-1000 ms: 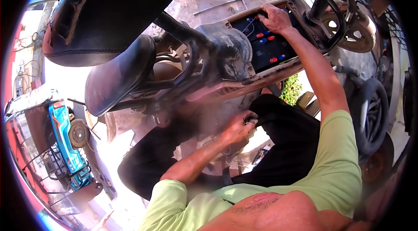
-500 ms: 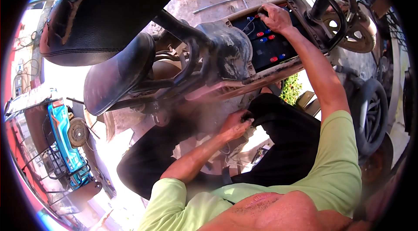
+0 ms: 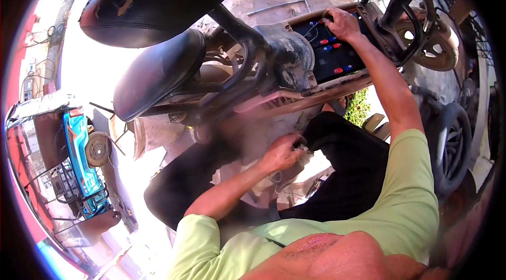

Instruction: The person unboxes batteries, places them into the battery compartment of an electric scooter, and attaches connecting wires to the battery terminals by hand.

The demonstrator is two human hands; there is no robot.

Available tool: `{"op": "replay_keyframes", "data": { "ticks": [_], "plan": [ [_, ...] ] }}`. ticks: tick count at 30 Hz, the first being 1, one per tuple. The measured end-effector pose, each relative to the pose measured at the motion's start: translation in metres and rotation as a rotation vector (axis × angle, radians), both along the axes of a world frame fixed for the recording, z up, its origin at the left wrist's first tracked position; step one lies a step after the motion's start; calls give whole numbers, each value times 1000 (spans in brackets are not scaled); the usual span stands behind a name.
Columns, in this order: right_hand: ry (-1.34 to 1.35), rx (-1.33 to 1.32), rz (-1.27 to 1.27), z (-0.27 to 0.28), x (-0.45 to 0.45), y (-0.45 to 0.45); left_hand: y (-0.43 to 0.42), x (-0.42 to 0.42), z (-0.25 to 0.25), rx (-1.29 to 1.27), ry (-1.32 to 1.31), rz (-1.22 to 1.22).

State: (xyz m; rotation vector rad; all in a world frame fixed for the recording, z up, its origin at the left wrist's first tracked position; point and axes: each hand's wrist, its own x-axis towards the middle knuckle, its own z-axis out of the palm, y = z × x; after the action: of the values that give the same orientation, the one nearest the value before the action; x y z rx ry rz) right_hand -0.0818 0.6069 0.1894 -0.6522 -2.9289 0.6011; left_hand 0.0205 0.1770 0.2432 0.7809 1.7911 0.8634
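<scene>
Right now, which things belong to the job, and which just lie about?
In the job: scooter, open compartment, red and blue caps, right hand.

Apparently lying about: T-shaped bar on the ground, wheel at far right.

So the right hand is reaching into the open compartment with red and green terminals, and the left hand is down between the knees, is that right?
Not quite: the head view shows red and blue terminals, not red and green. The right hand does reach into the open compartment, and the left hand is down between the knees.
</scene>
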Motion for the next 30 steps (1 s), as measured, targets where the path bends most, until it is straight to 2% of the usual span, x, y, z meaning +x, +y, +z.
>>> {"op": "replay_keyframes", "data": {
  "ticks": [2,3,4,6,8,10,11,13,14,15,17,19,20,22,24,28,30],
  "plan": [
    [-49,-48,-18,5,0,2,-5,-8,39,-170,-88,-71],
    [-54,-60,-60,4,0,7,-12,-12,49,-143,-102,-90],
    [172,77,-101,-25,0,18,-23,-16,56,-120,-122,-106],
    [42,-155,-191,-9,5,24,-50,-21,79,-95,-80,-156],
    [83,-460,-177,14,23,14,-87,-15,83,-56,50,-115],
    [-8,-579,-228,40,36,4,-112,-16,107,-118,77,-78],
    [-53,-665,-263,58,45,-6,-127,-14,110,-187,-69,13],
    [-105,-846,-285,86,60,-30,-152,-1,93,-13,-62,153],
    [-117,-849,-234,107,69,-52,-162,6,81,79,-59,218],
    [-130,-848,-187,132,79,-83,-165,13,71,54,-113,325],
    [-218,-875,-5,167,101,-141,-157,14,76,136,-216,345],
    [-273,-867,316,181,129,-203,-141,8,100,201,-274,358],
    [-254,-828,501,186,144,-235,-135,6,101,349,-232,354],
    [-362,-789,631,218,164,-290,-128,1,129,403,-265,388],
    [-327,-803,668,234,175,-318,-133,-3,143,416,-314,395],
    [-358,-781,528,254,177,-344,-145,-4,148,426,-375,436],
    [-267,-850,455,241,179,-352,-146,-2,148,471,-412,471]
  ]
}}
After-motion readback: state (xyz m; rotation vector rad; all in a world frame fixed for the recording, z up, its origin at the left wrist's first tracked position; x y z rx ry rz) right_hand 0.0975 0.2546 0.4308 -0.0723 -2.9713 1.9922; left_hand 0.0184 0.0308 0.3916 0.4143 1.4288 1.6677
